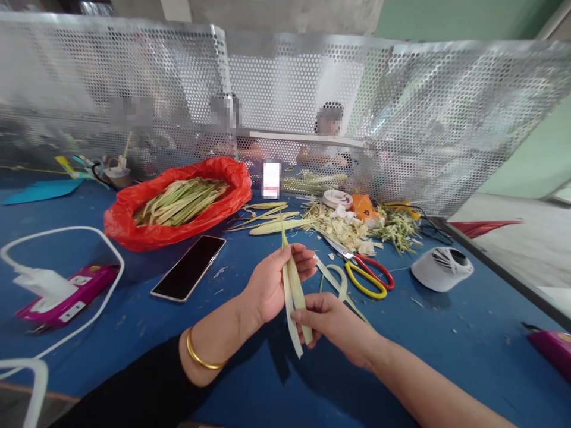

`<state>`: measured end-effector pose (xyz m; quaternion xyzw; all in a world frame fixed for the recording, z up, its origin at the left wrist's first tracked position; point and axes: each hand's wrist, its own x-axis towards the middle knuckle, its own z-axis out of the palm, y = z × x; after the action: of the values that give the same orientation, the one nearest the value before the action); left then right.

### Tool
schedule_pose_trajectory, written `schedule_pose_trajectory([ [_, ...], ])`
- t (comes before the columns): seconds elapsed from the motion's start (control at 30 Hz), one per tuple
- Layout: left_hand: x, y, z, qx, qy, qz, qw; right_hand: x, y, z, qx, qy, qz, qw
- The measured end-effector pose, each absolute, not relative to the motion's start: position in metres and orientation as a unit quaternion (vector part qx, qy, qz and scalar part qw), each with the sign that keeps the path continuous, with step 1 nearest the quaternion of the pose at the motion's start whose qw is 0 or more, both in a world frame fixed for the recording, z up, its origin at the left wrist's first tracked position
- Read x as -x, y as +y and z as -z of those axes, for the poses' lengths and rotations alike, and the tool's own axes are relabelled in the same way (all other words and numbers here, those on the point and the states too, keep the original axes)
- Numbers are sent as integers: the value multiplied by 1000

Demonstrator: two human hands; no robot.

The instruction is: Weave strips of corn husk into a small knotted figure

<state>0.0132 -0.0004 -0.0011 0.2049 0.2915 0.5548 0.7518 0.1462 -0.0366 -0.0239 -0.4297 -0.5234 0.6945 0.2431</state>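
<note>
Pale green, leaf-like strips (293, 279), perhaps dried husk, stand between my two hands in the middle of the head view. My left hand (279, 276) pinches their upper part between thumb and fingers, palm turned up. Lower down, my right hand (319, 318) grips the strips near their wide ends, thumb on top. A narrow tip pokes up above my left thumb. Just right of my hands, a loose curled strip (342, 282) lies on the blue table (250, 380). Scissors (368, 276) with red and yellow handles rest beyond it.
A red plastic bag (122, 235) full of similar strips stands at the back left, near a phone (190, 267) and a magenta power strip (75, 291). Scraps (343, 229) are heaped behind the scissors. A white plastic device (439, 270) sits right. A perforated metal screen (285, 77) borders the back.
</note>
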Motion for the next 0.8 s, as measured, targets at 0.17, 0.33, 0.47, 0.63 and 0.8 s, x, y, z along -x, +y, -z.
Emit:
schedule_pose_trajectory([
  [0.17,-13,-5,1,-233,326,-529,748,-148,-34,22,442,-526,-653,317],
  [0.33,-20,-16,7,-317,333,-403,791,-156,-24,19,471,-550,-576,380],
  [0.47,-25,-20,11,-299,364,-433,769,-157,-21,21,450,-530,-612,379],
  [0.63,-25,-19,10,-293,387,-441,755,-156,-23,23,454,-487,-648,370],
  [0.8,-25,-19,7,-286,404,-431,754,-155,-24,22,464,-485,-658,341],
])
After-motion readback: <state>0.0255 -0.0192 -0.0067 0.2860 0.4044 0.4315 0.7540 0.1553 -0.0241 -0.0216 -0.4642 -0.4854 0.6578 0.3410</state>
